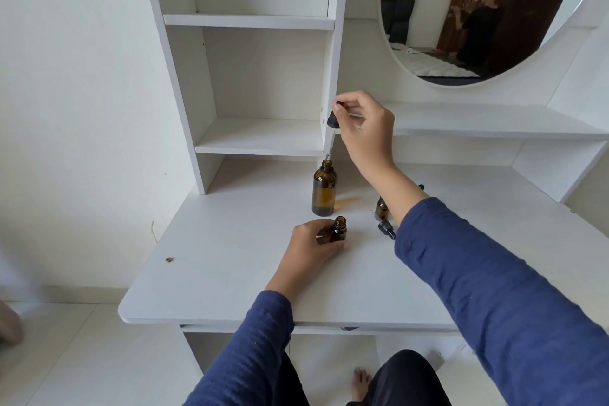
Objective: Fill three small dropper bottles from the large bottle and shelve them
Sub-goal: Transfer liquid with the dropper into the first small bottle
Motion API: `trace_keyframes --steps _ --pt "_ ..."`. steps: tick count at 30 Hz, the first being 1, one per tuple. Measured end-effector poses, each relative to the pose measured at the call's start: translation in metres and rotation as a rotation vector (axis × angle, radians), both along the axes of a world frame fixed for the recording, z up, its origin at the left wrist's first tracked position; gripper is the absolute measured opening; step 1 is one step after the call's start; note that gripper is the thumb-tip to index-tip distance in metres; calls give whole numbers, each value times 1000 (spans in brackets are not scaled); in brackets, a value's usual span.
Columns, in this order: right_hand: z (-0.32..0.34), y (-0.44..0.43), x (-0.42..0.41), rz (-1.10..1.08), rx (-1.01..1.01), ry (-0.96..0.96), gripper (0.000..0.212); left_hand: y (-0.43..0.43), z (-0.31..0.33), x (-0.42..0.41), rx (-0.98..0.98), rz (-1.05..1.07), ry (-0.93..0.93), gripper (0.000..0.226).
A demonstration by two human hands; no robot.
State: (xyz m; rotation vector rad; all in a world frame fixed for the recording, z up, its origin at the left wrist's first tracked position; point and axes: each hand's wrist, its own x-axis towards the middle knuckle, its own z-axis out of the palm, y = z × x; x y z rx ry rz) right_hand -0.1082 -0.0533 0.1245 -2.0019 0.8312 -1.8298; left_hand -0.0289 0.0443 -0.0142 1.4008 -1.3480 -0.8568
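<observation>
Fingers of my right hand (pixel 364 128) pinch the dropper (pixel 332 128) bulb, its glass tip at the large bottle's (pixel 324 192) mouth. My left hand (pixel 313 245) is curled around an open small bottle (pixel 339 229) standing on the worktop (pixel 230 257).

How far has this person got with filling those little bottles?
Early on. Nothing is shelved: the shelf unit stands bare. In hand: the right hand holds the dropper with its tip at the large bottle's mouth, while the left hand steadies an open small bottle. Another small bottle waits behind the right arm. Filling, capping and shelving remain.
</observation>
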Motion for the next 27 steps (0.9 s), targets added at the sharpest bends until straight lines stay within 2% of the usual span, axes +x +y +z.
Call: trace_keyframes --steps 5,20,27 --pt "8 11 -14 -32 -58 -58 6 -1 -1 0 -5 4 -25 32" --pt "-35 30 -36 9 15 44 4 2 3 -2 -36 23 -77 29" --pt "-43 31 -36 29 55 80 4 3 3 -2 -30 16 -42 24"
